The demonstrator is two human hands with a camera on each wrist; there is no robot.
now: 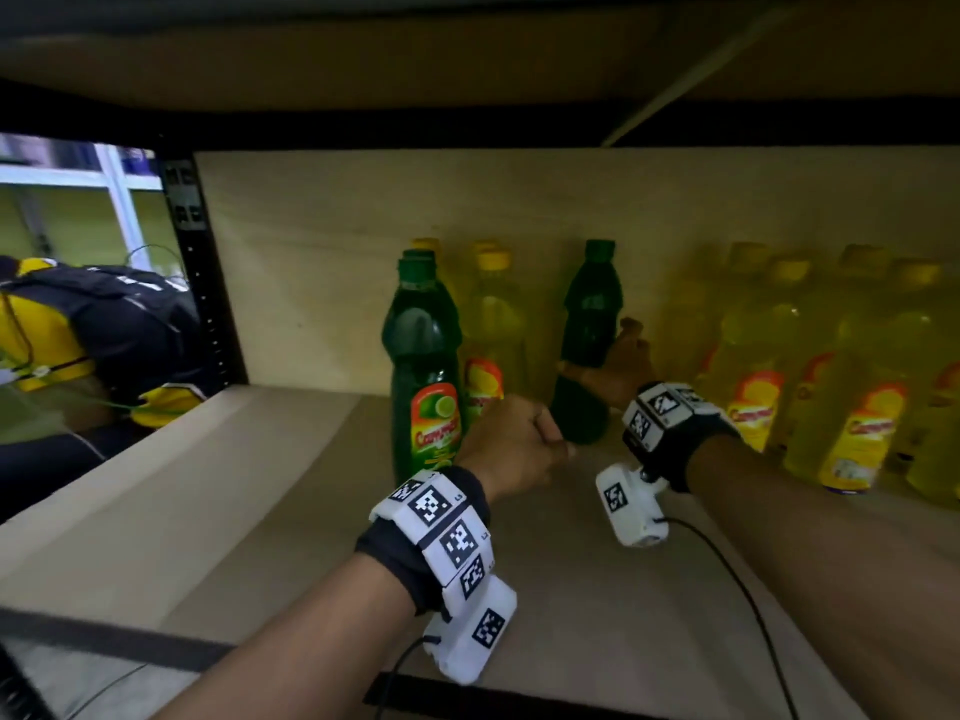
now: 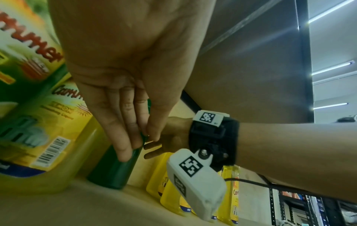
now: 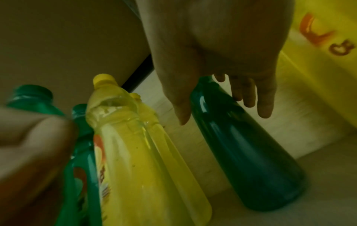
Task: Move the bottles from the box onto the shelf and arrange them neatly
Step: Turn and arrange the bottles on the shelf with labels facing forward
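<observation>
A dark green bottle stands on the shelf board near the back wall, its label out of sight. My right hand grips its middle, thumb on one side and fingers on the other, as the right wrist view shows. My left hand hovers low by that bottle's base and holds nothing. Seen from the left wrist, the left hand has straight fingers lying together in front of the green bottle. The box is not in view.
A labelled green bottle and a yellow bottle stand just left of the held one. Several yellow bottles line the right side. A black shelf post stands at the left, with a person beyond it.
</observation>
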